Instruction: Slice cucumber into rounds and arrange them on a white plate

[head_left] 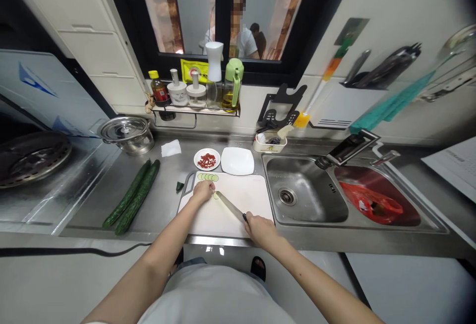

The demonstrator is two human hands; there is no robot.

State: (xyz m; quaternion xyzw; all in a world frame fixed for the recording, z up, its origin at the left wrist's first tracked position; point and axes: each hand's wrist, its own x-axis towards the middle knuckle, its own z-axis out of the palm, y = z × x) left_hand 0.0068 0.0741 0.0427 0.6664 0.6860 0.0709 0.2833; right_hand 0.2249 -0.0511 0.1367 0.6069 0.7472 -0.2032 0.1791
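On the white cutting board (238, 222), my right hand (260, 229) is closed round the handle of a knife (231, 206), its blade slanting up and left. The blade's tip lies by a pale green cucumber slice (215, 196). My left hand (203, 191) is beside the tip with its fingers drawn together; whatever they hold, if anything, is too small to name. A row of cucumber slices (208, 177) lies along the board's top left edge. Left of the board sits a dark green cucumber end (179, 186).
Two whole cucumbers (137, 197) lie at left near a lidded pot (128, 134). Behind the board stand a plate of red pieces (207, 160) and an empty white plate (237, 161). At right is a double sink (305, 217) with a red bag (372, 202).
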